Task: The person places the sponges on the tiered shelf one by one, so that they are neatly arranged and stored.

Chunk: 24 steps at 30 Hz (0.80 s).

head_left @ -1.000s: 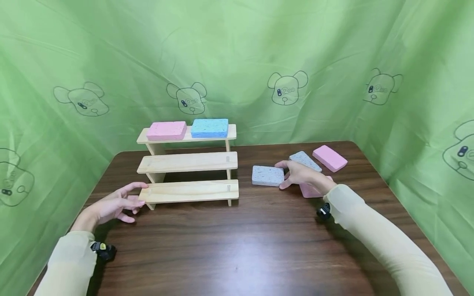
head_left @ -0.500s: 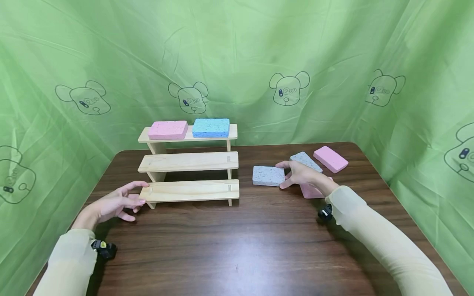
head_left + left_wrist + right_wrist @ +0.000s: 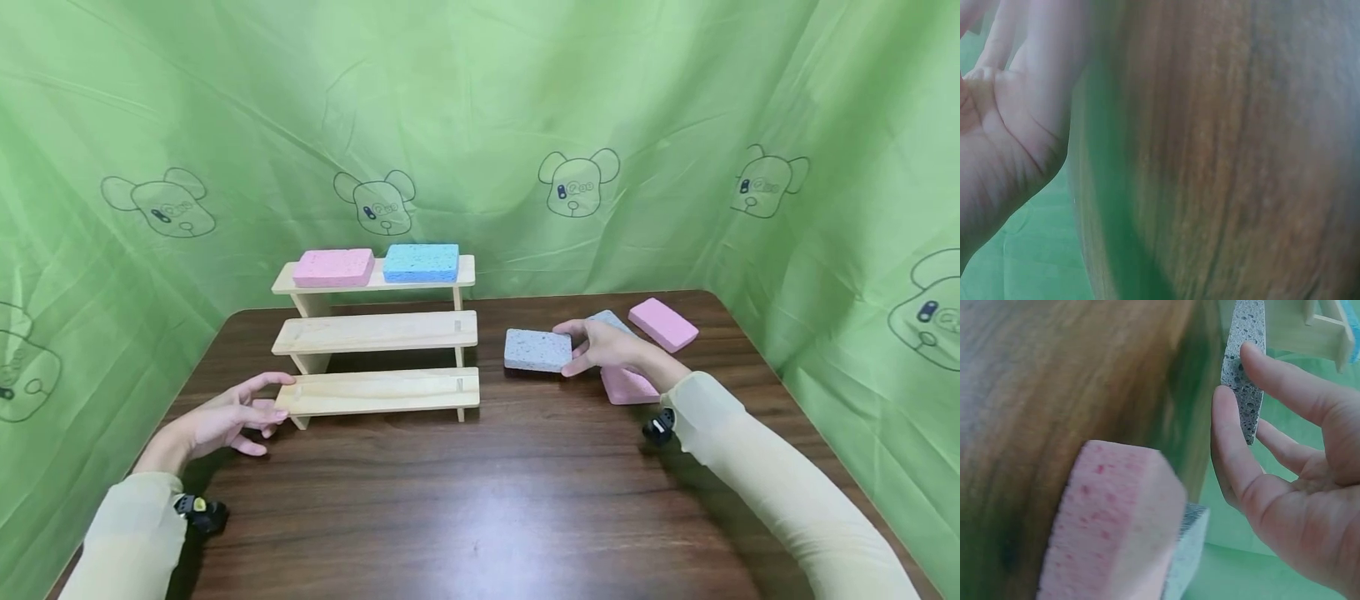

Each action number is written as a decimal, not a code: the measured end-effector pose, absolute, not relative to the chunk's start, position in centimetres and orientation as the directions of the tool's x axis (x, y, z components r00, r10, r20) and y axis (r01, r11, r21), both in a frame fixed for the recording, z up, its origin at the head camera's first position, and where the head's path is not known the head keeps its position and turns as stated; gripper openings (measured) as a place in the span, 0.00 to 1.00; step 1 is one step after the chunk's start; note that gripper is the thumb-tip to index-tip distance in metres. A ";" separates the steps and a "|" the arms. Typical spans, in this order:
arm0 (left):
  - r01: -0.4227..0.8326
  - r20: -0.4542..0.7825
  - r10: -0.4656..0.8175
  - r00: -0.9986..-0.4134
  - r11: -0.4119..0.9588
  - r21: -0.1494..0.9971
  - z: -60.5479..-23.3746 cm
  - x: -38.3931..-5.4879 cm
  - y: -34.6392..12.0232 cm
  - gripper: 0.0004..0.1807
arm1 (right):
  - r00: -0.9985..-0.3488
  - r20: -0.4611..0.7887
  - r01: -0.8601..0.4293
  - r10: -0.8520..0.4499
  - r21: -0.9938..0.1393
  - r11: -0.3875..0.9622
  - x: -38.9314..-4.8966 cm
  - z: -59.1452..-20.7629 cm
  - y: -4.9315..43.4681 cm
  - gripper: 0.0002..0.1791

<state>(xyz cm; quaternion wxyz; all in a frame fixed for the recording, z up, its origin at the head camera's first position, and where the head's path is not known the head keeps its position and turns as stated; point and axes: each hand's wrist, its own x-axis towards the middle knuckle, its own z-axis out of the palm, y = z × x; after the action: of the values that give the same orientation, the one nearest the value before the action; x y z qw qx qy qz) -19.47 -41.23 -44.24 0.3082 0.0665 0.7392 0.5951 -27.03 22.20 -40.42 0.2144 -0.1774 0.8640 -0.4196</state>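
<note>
In the head view my right hand (image 3: 603,346) pinches the right end of a speckled grey-blue sponge (image 3: 537,350), with a dark shadow under its front edge. The right wrist view shows thumb and fingers on either side of this sponge (image 3: 1244,369). My left hand (image 3: 221,417) touches the left end of the lowest step of a three-tier wooden rack (image 3: 382,392) with its fingertips, fingers mostly extended. On the top tier sit a pink sponge (image 3: 333,268) and a bright blue sponge (image 3: 422,263), side by side.
Right of the rack, a second grey-blue sponge (image 3: 613,320) and a pink sponge (image 3: 626,388) lie partly hidden by my right hand. Another pink sponge (image 3: 663,324) lies further back. Green cloth (image 3: 480,125) hangs close around the brown table (image 3: 450,492).
The grey-blue sponge in my right hand has risen slightly and tilted, its shadow now showing beneath. My left hand stays at the rack; the whole view shifts a little.
</note>
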 end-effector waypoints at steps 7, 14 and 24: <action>-0.265 -0.377 0.470 -0.798 0.289 0.920 -44.1 -19.4 -41.2 0.30 | -0.848 -0.199 -0.157 -0.492 -0.791 0.591 -26.6 -39.2 22.2 0.47; -0.260 -0.378 0.463 -0.802 0.298 0.918 -44.0 -19.4 -41.3 0.30 | -0.870 -0.132 -0.171 -0.476 -0.823 0.541 -26.5 -38.2 22.0 0.45; -0.265 -0.381 0.479 -0.791 0.292 0.919 -43.8 -19.7 -41.3 0.30 | -0.879 -0.079 -0.197 -0.471 -0.839 0.508 -25.5 -36.9 20.8 0.46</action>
<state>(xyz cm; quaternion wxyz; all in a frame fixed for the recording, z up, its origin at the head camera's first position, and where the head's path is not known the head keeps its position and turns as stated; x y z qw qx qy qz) -19.68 -41.32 -43.82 0.3149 0.0721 0.7395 0.5906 -25.50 20.80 -36.94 0.1502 -0.1952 0.8552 -0.4560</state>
